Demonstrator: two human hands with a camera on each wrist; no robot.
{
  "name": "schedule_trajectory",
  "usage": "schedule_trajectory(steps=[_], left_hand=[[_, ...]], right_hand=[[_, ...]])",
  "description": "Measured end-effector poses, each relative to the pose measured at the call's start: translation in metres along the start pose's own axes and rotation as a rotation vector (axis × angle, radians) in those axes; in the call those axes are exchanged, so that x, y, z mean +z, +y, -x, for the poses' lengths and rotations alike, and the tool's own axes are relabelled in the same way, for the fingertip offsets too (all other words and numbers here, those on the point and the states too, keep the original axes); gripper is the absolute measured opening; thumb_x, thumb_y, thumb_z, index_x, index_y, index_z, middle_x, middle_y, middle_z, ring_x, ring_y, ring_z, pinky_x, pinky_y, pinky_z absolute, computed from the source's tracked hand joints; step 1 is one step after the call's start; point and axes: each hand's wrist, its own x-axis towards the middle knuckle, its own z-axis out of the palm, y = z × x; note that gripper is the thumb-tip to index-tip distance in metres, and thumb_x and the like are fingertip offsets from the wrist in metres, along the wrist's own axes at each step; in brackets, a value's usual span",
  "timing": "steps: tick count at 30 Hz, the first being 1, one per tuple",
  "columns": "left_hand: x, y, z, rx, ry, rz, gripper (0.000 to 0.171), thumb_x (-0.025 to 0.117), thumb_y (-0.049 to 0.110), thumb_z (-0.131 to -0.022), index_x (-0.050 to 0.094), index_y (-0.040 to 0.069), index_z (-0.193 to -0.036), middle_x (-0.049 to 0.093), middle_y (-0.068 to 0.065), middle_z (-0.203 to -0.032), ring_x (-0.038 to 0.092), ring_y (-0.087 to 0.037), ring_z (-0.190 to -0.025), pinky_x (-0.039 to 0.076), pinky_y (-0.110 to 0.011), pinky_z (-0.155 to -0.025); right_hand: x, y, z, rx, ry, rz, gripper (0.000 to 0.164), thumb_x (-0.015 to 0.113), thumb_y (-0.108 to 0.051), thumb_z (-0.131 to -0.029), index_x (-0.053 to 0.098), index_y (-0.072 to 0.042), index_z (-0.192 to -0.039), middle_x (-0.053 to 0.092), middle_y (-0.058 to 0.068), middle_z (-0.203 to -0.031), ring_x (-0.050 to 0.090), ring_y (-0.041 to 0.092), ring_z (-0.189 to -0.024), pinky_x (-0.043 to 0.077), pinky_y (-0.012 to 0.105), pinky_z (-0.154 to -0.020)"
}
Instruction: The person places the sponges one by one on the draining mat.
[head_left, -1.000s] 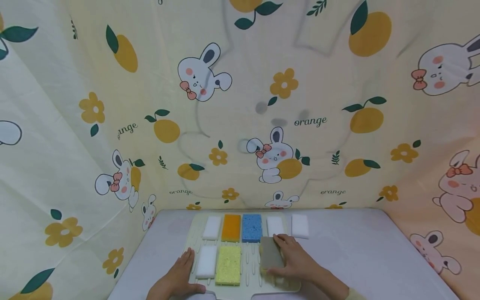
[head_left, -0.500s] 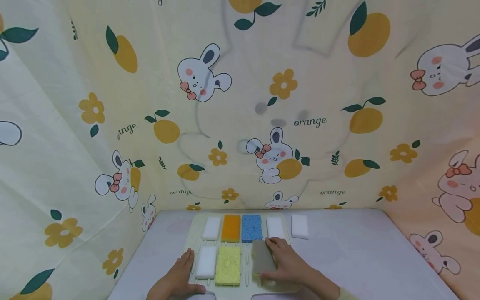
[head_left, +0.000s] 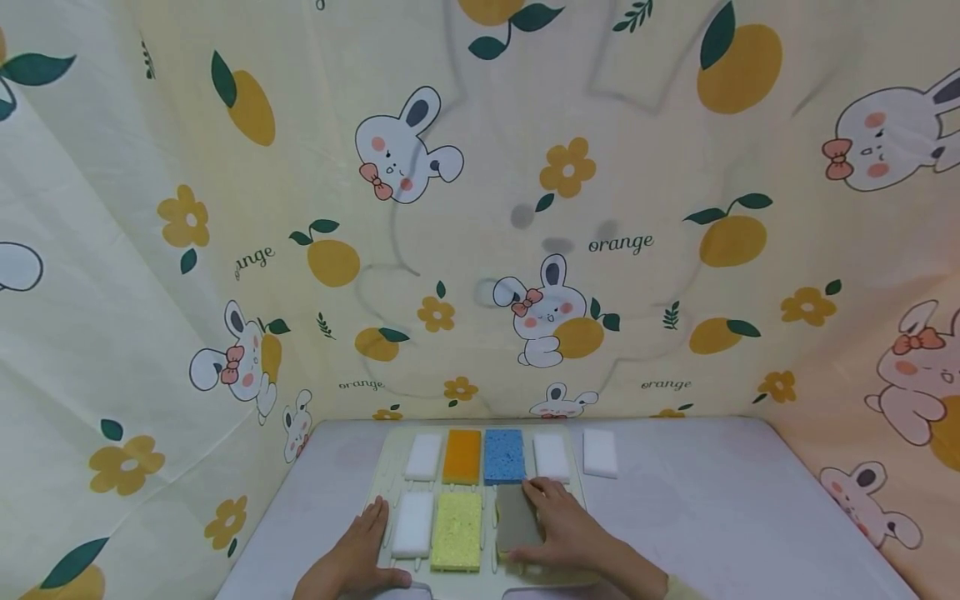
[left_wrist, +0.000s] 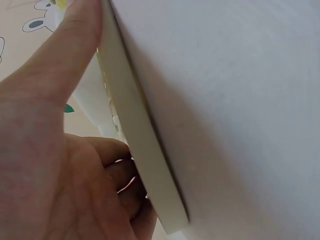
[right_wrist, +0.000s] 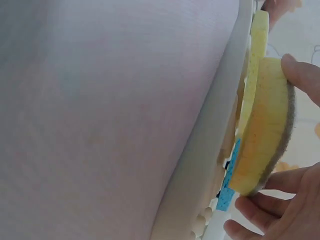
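Observation:
My right hand [head_left: 566,529] pinches a scouring sponge [head_left: 518,518] between thumb and fingers, grey side up and yellow foam below. In the right wrist view the sponge is slightly bowed, close over the cream ribbed tray [head_left: 486,575]; whether it touches the tray cannot be told. To its left on the tray lies a yellow sponge [head_left: 457,531], then a white sponge block [head_left: 412,523]. My left hand [head_left: 356,550] rests at the tray's near left corner. Its fingers lie along the left side and its thumb [left_wrist: 75,45] on the near edge.
The tray's back row has a white block [head_left: 423,457], an orange sponge [head_left: 462,456], a blue sponge [head_left: 503,456] and another white block [head_left: 551,457]. A loose white block [head_left: 600,452] lies on the white table [head_left: 712,500] right of the tray. A patterned cloth [head_left: 480,208] hangs behind.
My right hand has moved left with the grey-and-yellow sponge, toward the yellow sponge, and slightly nearer me. The white block behind shows more fully. My left hand has stayed in place.

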Motion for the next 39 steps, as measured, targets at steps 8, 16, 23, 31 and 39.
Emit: schedule_trajectory(steps=[8, 16, 23, 31, 39], left_hand=[[0.007, -0.009, -0.003, 0.031, 0.028, -0.002, 0.137, 0.091, 0.067, -0.071, 0.029, -0.015, -0.161, 0.026, -0.036, -0.169, 0.027, -0.053, -0.157, 0.023, -0.066, -0.128], [0.001, 0.001, 0.003, -0.004, 0.018, -0.028, 0.131, 0.092, 0.063, -0.073, 0.032, -0.012, -0.162, 0.028, -0.032, -0.170, 0.029, -0.050, -0.158, 0.024, -0.065, -0.128], [-0.002, 0.002, 0.007, 0.038, 0.027, -0.048, 0.128, 0.090, 0.063, -0.075, 0.034, -0.013, -0.161, 0.030, -0.032, -0.170, 0.032, -0.049, -0.157, 0.027, -0.066, -0.126], [-0.002, 0.004, 0.010, 0.000, 0.029, -0.033, 0.130, 0.090, 0.066, -0.073, 0.034, -0.011, -0.162, 0.031, -0.030, -0.170, 0.034, -0.052, -0.154, 0.030, -0.067, -0.124], [-0.001, 0.003, 0.009, 0.013, 0.041, -0.038, 0.131, 0.090, 0.066, -0.072, 0.034, -0.012, -0.161, 0.031, -0.030, -0.170, 0.034, -0.052, -0.155, 0.030, -0.067, -0.124]], right_hand=[[0.004, 0.000, 0.000, 0.014, -0.038, 0.010, 0.117, 0.078, -0.077, -0.083, 0.043, 0.003, -0.161, 0.046, 0.021, -0.158, 0.052, 0.033, -0.132, 0.055, 0.058, -0.100], [0.007, -0.004, -0.001, 0.001, -0.026, 0.021, 0.118, 0.078, -0.077, -0.082, 0.042, 0.004, -0.161, 0.047, 0.021, -0.160, 0.049, 0.037, -0.141, 0.048, 0.064, -0.111], [0.007, -0.006, -0.001, 0.010, -0.034, 0.048, 0.118, 0.079, -0.076, -0.082, 0.042, 0.002, -0.161, 0.047, 0.021, -0.159, 0.049, 0.038, -0.141, 0.047, 0.064, -0.113], [0.004, -0.010, 0.001, 0.009, -0.033, 0.048, 0.116, 0.080, -0.075, -0.082, 0.043, 0.003, -0.160, 0.048, 0.021, -0.158, 0.051, 0.037, -0.137, 0.050, 0.063, -0.110], [0.007, -0.007, 0.001, 0.010, -0.027, 0.064, 0.117, 0.079, -0.078, -0.081, 0.044, 0.002, -0.160, 0.048, 0.020, -0.158, 0.052, 0.035, -0.135, 0.051, 0.063, -0.108]])
